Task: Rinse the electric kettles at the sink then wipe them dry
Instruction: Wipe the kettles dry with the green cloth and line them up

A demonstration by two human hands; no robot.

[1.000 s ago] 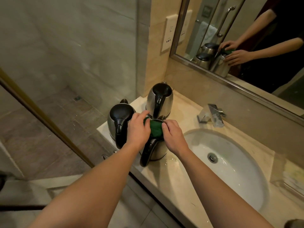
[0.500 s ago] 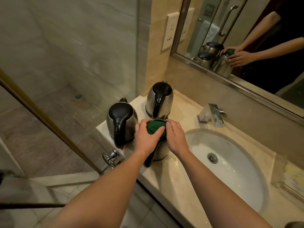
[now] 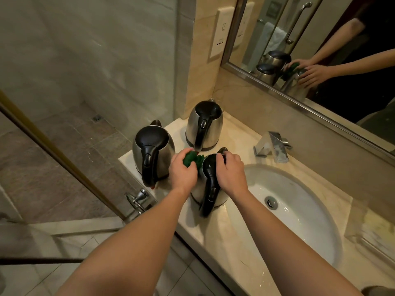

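upright kettle (image 3: 210, 184), handle toward viewer

Two kettles (image 3: 152, 150) (image 3: 204, 122) crowd the desk's (image 3: 226, 233) left corner, faucet (image 3: 272, 146) behind; the sink (image 3: 310, 229) lies open rightward.

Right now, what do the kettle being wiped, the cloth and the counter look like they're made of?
The kettle body looks like brushed stainless steel, with a soft grey sheen; its handle and lid seem glossy black plastic, showing sharp highlights. The cloth held by the left hand looks like soft green fabric, bunched into folds. The counter appears to be polished cream stone, perhaps marble, with faint veining.
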